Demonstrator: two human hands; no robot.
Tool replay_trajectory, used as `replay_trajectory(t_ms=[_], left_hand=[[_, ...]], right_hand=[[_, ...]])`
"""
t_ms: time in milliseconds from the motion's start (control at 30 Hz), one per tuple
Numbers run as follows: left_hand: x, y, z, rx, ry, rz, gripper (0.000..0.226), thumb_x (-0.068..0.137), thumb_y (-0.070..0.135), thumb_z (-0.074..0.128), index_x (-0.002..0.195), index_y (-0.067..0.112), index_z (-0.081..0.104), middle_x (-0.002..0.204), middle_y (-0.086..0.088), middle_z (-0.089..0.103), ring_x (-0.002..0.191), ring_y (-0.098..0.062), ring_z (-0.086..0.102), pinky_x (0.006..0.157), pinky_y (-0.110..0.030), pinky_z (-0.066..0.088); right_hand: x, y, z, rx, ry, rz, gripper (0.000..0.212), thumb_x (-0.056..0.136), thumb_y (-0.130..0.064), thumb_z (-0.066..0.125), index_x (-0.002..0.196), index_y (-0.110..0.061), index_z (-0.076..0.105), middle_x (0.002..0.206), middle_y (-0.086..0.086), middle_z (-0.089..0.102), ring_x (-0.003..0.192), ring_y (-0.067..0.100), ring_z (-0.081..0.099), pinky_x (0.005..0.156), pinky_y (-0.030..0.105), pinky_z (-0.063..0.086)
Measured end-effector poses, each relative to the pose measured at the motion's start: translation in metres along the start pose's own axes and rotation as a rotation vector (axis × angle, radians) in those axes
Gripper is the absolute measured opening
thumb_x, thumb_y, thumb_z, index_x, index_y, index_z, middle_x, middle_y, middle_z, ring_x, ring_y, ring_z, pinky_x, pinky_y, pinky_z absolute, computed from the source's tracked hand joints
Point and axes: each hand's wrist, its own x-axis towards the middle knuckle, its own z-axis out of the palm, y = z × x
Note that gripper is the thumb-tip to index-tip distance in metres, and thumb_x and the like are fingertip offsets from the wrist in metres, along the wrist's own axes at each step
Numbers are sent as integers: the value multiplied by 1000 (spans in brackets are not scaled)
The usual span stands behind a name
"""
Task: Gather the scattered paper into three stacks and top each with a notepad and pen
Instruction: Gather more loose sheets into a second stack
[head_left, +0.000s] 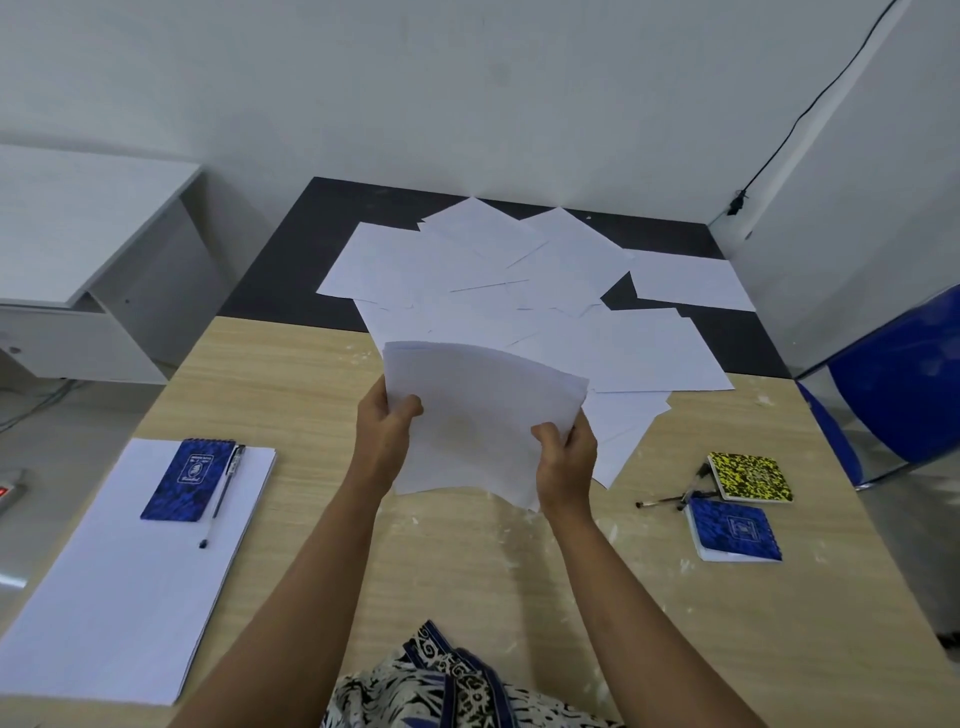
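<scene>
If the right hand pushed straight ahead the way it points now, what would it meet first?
Probably the scattered sheets lying just beyond it. The right hand, gripping the held sheaf with the left hand, points up-table; its height above the table is unclear.

We observe both bare forearms extended forward, converging slightly. The left hand (387, 431) is raised, thumb curled over the front of a held sheaf. The right hand (566, 460) sits slightly lower, thumb pinching likewise. Wrists are roughly straight.
</scene>
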Motion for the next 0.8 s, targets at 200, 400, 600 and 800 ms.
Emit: replay_trajectory(t_ms=[200,400,600,800], left_hand=[[1,-4,-4,-2,-11,-21,42,71,17,50,111,8,58,98,-4,63,84,-14,60,66,-25,48],[-1,-11,-2,-21,1,-61,38,73,15,52,110,7,58,96,0,64,84,-13,59,67,-25,47],[0,-7,8,-35,52,-60,22,93,8,48,108,17,62,97,3,65,89,-13,59,71,-28,46],[2,-23,1,31,41,-80,29,90,5,53,116,18,51,109,-1,60,100,-16,59,77,-31,49]], right_hand=[[2,3,2,22,-42,76,38,68,-15,54,106,-9,55,91,-2,61,80,7,58,65,17,47],[-1,15,4,-61,-32,188,43,74,-13,55,117,-15,55,103,1,64,89,10,61,71,22,45],[1,12,5,-42,-23,206,39,73,-16,54,111,-10,58,100,6,64,92,19,61,73,26,48],[3,20,2,-95,-83,226,24,81,-9,54,96,-28,52,95,-2,60,87,17,58,71,27,46]])
